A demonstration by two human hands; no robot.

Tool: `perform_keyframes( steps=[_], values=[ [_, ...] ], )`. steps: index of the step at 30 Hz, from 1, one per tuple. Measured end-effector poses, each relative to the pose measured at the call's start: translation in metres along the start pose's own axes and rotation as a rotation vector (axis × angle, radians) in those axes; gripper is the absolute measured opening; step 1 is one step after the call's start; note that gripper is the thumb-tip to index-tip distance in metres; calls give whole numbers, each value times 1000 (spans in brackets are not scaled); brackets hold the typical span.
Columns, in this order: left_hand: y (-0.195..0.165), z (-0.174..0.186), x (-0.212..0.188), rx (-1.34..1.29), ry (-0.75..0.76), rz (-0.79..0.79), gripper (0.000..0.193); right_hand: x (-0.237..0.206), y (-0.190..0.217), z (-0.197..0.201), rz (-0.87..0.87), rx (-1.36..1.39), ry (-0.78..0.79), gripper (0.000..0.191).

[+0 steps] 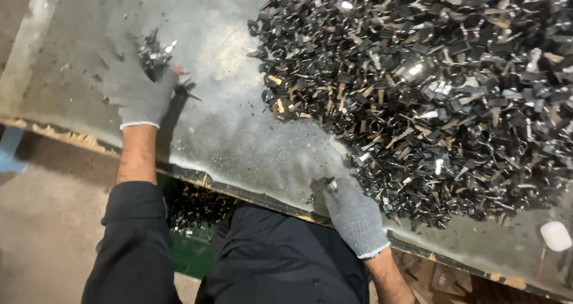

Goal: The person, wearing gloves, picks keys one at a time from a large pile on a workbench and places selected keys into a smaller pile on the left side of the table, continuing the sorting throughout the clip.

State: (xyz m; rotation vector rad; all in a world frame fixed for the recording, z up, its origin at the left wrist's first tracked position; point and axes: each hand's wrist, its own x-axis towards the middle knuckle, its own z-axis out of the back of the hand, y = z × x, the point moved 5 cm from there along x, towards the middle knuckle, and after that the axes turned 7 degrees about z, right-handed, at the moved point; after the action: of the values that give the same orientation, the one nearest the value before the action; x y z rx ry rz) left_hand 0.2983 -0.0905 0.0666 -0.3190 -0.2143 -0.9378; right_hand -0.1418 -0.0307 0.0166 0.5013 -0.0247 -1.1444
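Observation:
A big heap of small black and silver metal parts (pixel 430 89) covers the right half of a grey metal table (pixel 239 125). My left hand (pixel 140 92), in a grey knit glove, is closed on a small bunch of the parts (pixel 156 54) at the table's left. My right hand (pixel 352 211), also gloved, sits at the table's near edge beside the heap, with its fingers pinched on one small metal part (pixel 330 186).
A white block (pixel 556 235) lies on the table at the lower right. Below the table's near edge, a green bin (pixel 194 232) holds more black parts. Concrete floor (pixel 48 220) shows at the left.

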Motion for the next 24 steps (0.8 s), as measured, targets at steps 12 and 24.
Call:
perform_keyframes(
  steps=[12,24],
  values=[
    [-25,4,-19,-191,-257,-303,30,-16,-13,-1,4,56,-171,41],
    [-220,-19,-211,-948,585,-353,45,-37,-38,-19,243,343,-529,33]
  ],
)
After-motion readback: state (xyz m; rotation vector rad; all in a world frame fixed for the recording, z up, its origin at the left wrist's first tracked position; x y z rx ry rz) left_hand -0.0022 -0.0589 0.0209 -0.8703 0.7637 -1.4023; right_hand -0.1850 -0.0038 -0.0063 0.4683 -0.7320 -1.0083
